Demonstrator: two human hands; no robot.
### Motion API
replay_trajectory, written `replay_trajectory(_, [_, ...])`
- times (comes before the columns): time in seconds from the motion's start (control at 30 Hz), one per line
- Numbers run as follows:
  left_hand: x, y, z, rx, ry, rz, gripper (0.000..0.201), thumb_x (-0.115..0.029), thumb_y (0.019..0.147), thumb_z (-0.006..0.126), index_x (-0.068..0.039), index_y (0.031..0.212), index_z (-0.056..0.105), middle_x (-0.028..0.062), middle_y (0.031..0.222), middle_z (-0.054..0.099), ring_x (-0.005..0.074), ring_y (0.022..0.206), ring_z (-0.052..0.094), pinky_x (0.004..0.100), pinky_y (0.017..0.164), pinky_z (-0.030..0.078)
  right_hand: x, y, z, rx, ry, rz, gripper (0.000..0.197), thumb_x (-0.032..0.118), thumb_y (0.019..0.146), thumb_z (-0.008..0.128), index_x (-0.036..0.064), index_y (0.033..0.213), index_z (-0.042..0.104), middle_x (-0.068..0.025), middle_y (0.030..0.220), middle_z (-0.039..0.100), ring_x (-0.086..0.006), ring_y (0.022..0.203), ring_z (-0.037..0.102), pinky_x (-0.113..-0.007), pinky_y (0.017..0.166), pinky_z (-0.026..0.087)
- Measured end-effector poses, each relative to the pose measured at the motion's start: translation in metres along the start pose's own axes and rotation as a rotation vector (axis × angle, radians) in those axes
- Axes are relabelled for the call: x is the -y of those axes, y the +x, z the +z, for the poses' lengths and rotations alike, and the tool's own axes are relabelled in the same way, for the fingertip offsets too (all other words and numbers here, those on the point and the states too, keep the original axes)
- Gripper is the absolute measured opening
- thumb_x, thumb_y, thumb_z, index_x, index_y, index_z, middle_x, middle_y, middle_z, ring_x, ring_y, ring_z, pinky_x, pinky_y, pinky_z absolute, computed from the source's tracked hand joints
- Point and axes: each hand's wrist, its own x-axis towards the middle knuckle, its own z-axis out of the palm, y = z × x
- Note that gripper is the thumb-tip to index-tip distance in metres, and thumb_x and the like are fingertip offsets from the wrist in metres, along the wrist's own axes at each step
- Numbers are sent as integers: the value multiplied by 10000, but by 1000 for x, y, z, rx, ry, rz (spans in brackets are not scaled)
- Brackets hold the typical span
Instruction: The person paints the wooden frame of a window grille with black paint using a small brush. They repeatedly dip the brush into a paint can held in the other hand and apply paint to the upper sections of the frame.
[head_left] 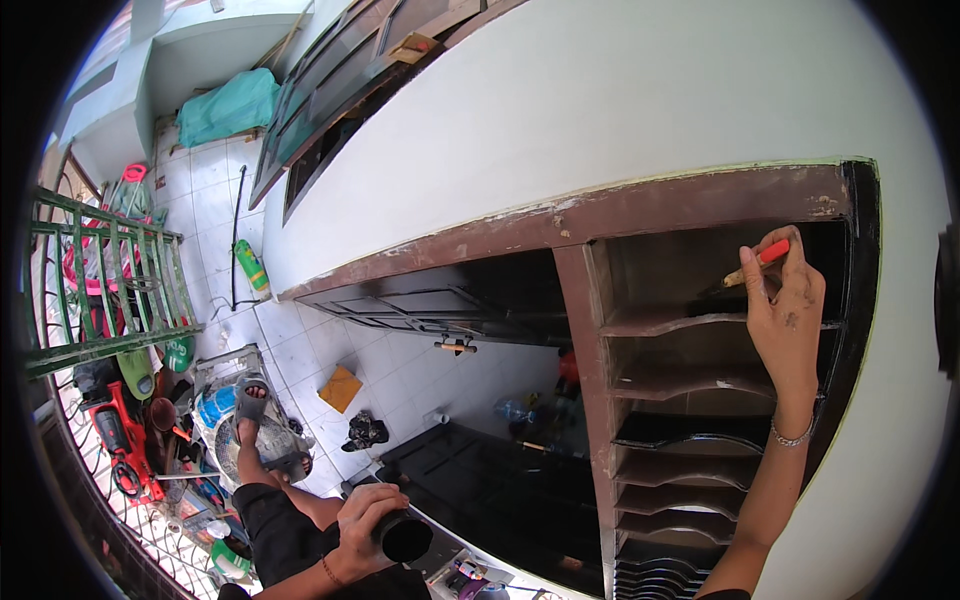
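My right hand (788, 315), raised at the right, has its fingers closed round the red handle of a paintbrush (773, 252). The brush's bristles point left into the dark top opening of a brown slatted frame (700, 195). Glossy black paint covers the frame's right upright (862, 220) and one of its curved slats (690, 430); most other upper slats look dull brown. Low in the middle, my left hand (362, 522) grips a small cup of black paint (408, 540), its dark round mouth facing up. The cup's outer side is mostly hidden.
Black double doors (460, 300) stand below the frame, beside a white wall (640, 110). My feet rest on a paint-splashed platform (235, 440). Around it are a green metal rack (110, 270), a red power tool (120, 440), a green bottle (250, 265) and tiled floor.
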Motion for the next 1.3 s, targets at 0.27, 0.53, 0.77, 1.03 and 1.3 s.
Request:
replay_trajectory(0.27, [-1, -5, 1, 36, -31, -17, 512, -167, 647, 929, -52, 1084, 689, 96, 1062, 724, 324, 1065, 709, 436, 912, 563, -25, -17, 31, -1, -74, -190, 209, 102, 1043, 659, -78, 1104, 572, -174, 822, 639, -282, 644, 615, -379, 681, 535])
replay_trajectory(0.53, [-1, -5, 2, 8, -11, -13, 485, -161, 664, 943, -53, 1064, 692, 95, 1058, 724, 319, 1057, 710, 427, 906, 567, -13, -10, 27, 132, -87, -49, 338, 146, 1041, 675, -62, 1289, 579, -165, 923, 673, -252, 766, 666, -370, 749, 559])
replay_trajectory(0.77, [1, -7, 2, 15, -13, -9, 485, -160, 657, 924, -53, 1070, 694, 95, 1060, 725, 322, 1064, 713, 432, 911, 565, 7, -9, 1, -30, 36, 25, 176, 101, 1040, 666, -39, 1088, 573, -118, 794, 648, -249, 640, 644, -352, 665, 550])
replay_trajectory(1.03, [-5, -3, -1, 19, -23, 2, 512, -153, 643, 920, -52, 1090, 692, 97, 1070, 727, 325, 1074, 715, 432, 917, 561, 17, -18, -8, 0, 56, 27, 151, 90, 1035, 663, -23, 1029, 562, -147, 780, 621, -241, 666, 651, -351, 629, 520])
replay_trajectory(1.3, [-11, 2, -5, 37, -7, 49, 522, -146, 649, 928, -48, 1102, 688, 104, 1079, 731, 323, 1073, 714, 431, 907, 562, 8, -69, 7, 0, 7, -198, 297, -15, 973, 712, -47, 1230, 568, -154, 968, 683, -295, 746, 668, -379, 731, 578])
